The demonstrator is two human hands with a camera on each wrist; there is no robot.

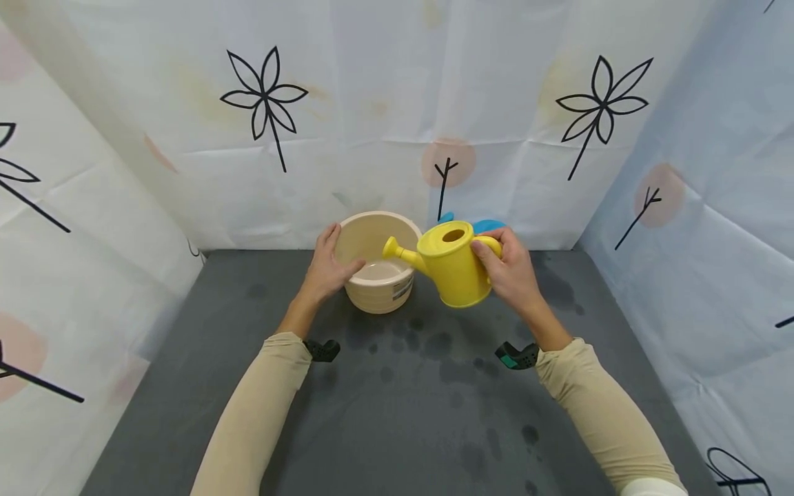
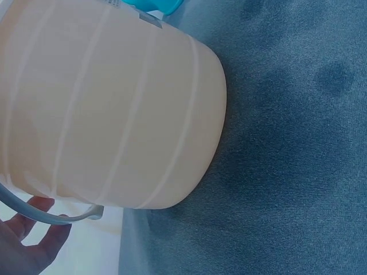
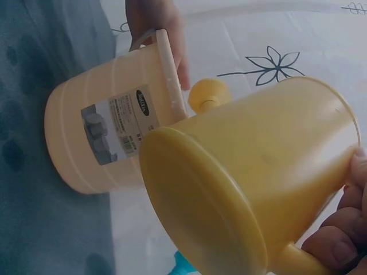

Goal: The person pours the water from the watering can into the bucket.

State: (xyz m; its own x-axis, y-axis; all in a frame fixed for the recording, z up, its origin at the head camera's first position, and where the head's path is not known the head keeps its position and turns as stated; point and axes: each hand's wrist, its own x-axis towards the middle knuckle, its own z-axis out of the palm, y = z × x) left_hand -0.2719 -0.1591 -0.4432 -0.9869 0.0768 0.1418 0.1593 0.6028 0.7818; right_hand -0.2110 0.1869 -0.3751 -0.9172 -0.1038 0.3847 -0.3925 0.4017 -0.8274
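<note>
A cream plastic bucket point(image 1: 378, 297) with a label on its side stands upright near the back of the table. My left hand point(image 1: 329, 265) holds its left rim, the thumb across the front edge; in the left wrist view, fingers lie at the bucket's handle point(image 2: 43, 215). My right hand point(image 1: 511, 269) grips a yellow watering can point(image 1: 455, 272) by its handle, off the table to the right of the bucket. The can leans left, and its spout head point(image 3: 207, 94) is over the bucket's right rim. No water stream is visible.
Behind the watering can is a blue object point(image 1: 488, 225), mostly hidden. Dark wet spots point(image 1: 439, 344) mark the grey tabletop point(image 1: 397, 427). White cloth walls point(image 1: 372, 83) with drawn flowers close in the back and sides.
</note>
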